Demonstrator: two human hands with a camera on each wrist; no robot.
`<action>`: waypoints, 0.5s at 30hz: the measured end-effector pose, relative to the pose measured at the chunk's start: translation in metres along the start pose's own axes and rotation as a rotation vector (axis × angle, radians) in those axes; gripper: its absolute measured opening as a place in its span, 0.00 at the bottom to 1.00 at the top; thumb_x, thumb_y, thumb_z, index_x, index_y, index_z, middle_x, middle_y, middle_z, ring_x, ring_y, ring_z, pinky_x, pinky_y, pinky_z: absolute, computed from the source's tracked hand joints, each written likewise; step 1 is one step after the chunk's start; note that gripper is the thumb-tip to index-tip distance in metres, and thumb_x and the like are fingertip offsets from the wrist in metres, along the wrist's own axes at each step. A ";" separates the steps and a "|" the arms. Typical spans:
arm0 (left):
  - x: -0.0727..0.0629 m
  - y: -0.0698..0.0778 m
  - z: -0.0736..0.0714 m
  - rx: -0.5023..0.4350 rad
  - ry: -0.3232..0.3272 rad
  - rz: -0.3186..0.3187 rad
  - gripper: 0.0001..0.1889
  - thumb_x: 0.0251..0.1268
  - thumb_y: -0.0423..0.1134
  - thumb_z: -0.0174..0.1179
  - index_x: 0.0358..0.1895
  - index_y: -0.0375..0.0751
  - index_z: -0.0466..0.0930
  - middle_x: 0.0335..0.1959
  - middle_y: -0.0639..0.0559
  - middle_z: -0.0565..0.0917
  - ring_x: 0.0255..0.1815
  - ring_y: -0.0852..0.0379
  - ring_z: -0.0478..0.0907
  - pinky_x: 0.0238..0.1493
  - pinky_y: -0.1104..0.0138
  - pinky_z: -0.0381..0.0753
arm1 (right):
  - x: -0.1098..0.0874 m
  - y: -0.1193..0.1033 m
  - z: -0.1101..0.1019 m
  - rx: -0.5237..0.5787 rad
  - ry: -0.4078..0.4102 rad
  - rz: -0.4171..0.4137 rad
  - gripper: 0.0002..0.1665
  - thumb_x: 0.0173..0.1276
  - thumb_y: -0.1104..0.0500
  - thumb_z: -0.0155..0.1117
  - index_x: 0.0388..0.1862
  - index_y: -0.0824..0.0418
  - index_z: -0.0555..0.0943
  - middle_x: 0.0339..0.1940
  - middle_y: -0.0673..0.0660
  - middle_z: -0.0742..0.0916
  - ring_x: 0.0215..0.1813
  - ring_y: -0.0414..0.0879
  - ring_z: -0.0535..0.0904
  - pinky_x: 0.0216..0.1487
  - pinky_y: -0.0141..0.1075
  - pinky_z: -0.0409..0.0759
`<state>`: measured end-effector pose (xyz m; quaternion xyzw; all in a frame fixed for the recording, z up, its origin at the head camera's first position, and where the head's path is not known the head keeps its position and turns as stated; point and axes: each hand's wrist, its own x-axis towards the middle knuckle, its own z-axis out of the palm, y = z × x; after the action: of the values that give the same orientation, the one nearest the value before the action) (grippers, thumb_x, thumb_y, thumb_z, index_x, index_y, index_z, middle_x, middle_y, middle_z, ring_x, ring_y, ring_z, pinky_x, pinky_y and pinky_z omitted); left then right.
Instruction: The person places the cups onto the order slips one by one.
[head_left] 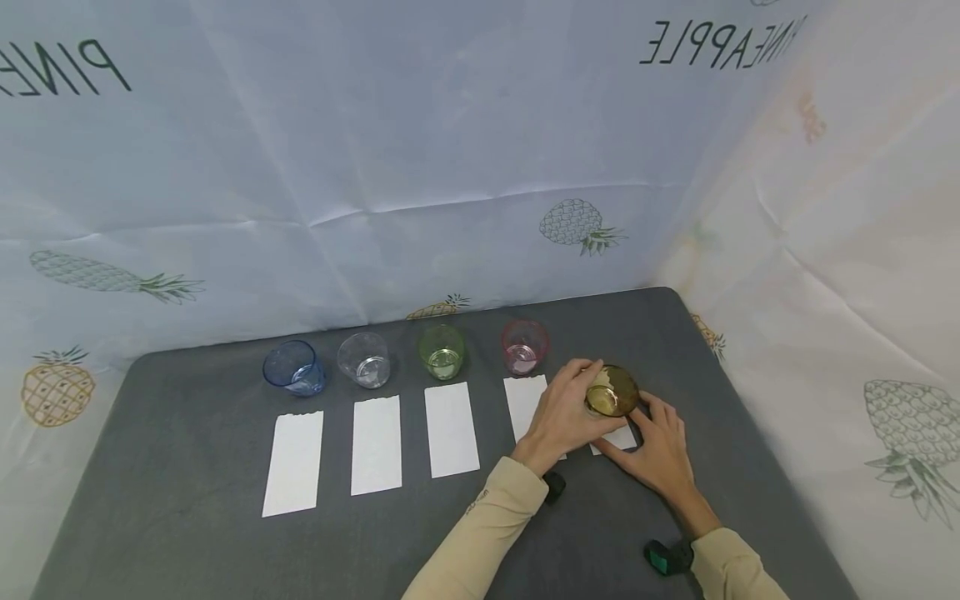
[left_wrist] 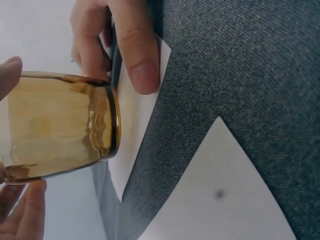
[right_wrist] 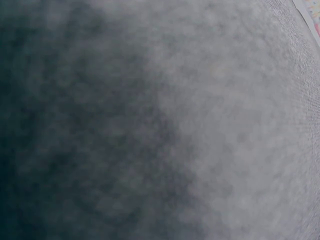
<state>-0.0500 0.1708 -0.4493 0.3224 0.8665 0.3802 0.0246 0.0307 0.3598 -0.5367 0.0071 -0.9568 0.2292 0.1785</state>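
An amber glass tumbler (head_left: 612,392) is in my left hand (head_left: 564,410), whose fingers and thumb hold it. In the left wrist view the tumbler (left_wrist: 60,127) has its base just over a white paper strip (left_wrist: 145,117); whether they touch, I cannot tell. My right hand (head_left: 660,446) rests at that same strip (head_left: 618,440), its thumb (left_wrist: 145,77) lying on the paper and its other fingers spread beside the tumbler. The hands and tumbler cover much of the strip. The right wrist view is only a grey blur.
Along the back of the dark table (head_left: 202,467) stand a blue glass (head_left: 292,368), a clear glass (head_left: 364,360), a green glass (head_left: 442,352) and a pink glass (head_left: 525,347). Before them lie several white strips (head_left: 294,464). Pineapple-print cloth (head_left: 420,108) hangs behind and right.
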 end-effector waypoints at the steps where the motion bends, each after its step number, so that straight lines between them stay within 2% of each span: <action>1: 0.000 0.000 0.000 0.000 0.000 -0.001 0.44 0.54 0.55 0.77 0.73 0.41 0.72 0.65 0.50 0.79 0.62 0.56 0.80 0.60 0.67 0.82 | 0.000 0.000 0.000 0.001 -0.001 0.001 0.45 0.48 0.40 0.82 0.61 0.61 0.82 0.64 0.72 0.76 0.65 0.72 0.68 0.61 0.73 0.61; 15: 0.000 -0.005 0.005 0.029 -0.009 0.022 0.43 0.56 0.56 0.75 0.73 0.39 0.72 0.64 0.48 0.80 0.62 0.55 0.80 0.60 0.66 0.83 | 0.000 0.000 0.000 0.005 0.002 0.006 0.45 0.48 0.39 0.82 0.62 0.60 0.83 0.64 0.71 0.76 0.65 0.71 0.68 0.61 0.71 0.61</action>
<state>-0.0513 0.1719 -0.4564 0.3338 0.8683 0.3664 0.0197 0.0310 0.3598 -0.5369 0.0044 -0.9561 0.2322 0.1787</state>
